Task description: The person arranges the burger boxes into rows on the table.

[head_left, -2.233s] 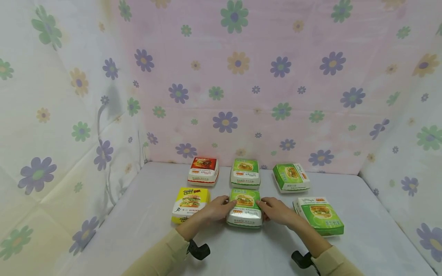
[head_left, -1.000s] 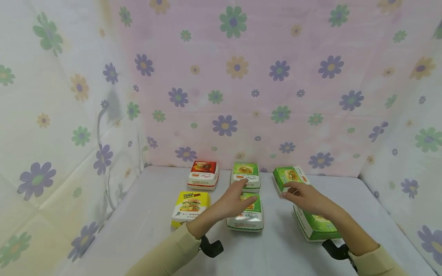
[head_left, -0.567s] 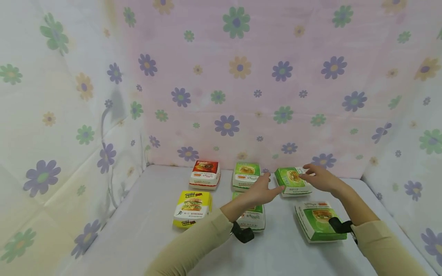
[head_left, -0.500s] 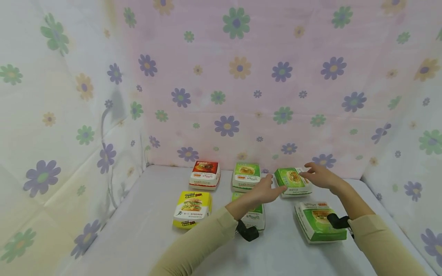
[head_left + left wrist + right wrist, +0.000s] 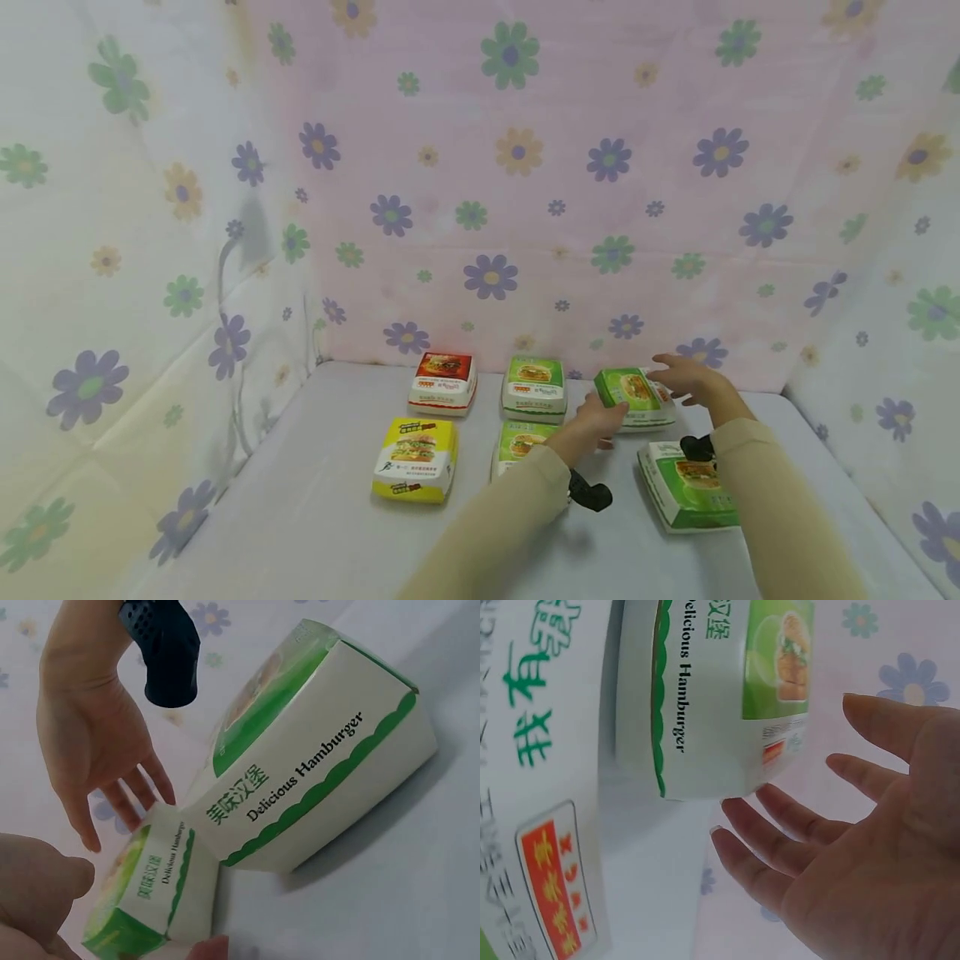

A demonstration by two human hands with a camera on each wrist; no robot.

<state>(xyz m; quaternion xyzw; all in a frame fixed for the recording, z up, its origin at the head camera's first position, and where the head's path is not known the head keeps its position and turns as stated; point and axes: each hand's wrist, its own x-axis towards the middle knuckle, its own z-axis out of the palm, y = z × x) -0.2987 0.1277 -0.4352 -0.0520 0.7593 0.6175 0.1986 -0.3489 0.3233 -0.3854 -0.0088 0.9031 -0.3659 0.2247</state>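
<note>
A green and white hamburger box (image 5: 632,398) lies at the back right, turned slightly askew, between my two hands. My left hand (image 5: 592,427) is at its left side, the thumb overlapping the box's near left corner in the head view. On the other side, my right hand (image 5: 693,385) reaches over the box's right edge with fingers spread. The right wrist view shows the right fingertips (image 5: 739,814) right at the end of this box (image 5: 697,697). Neither hand is curled around it. My left sleeve covers part of the front middle green box (image 5: 517,442).
Under my right forearm sits another green box (image 5: 686,492), front right. A red box (image 5: 444,383) and a green box (image 5: 534,389) stand along the back, and a yellow box (image 5: 416,461) is front left. Flowered cloth (image 5: 487,208) walls in the white table (image 5: 300,517).
Both hands left the front middle box, which stays on the table. They moved right and away to either side of the back right box, the left hand closing in on it.
</note>
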